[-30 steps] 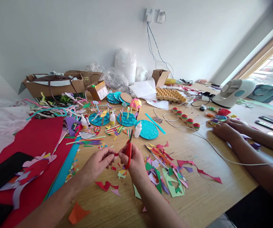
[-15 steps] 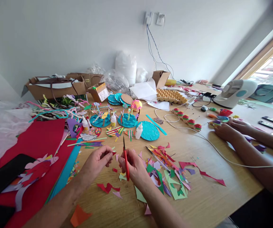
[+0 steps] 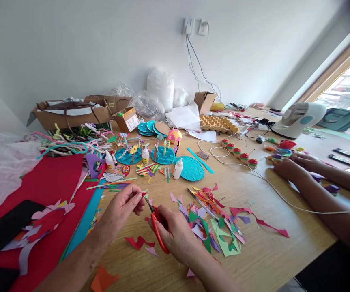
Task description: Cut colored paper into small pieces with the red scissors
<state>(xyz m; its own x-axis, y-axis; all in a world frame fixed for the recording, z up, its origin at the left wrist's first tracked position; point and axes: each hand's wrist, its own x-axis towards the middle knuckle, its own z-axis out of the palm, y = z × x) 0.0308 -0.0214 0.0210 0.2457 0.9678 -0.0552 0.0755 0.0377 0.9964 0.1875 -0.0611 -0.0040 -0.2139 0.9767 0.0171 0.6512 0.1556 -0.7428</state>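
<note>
Scissors (image 3: 155, 225), red-handled, clasped in right hand (image 3: 175, 233); blades angle up-left toward paper scrap (image 3: 143, 195) pinched in left hand (image 3: 123, 207), just beside.

Red-handled scissors (image 3: 156, 227) at tiny red scrap (image 3: 144, 194)

A plain white wall (image 3: 71, 48) backs a long wooden table (image 3: 272, 251). Two sockets (image 3: 195, 26) sit high on the wall, cables hanging down. At right, a wood-framed window (image 3: 342, 77) lets in bright daylight, beside a white fan (image 3: 298, 117)
</note>
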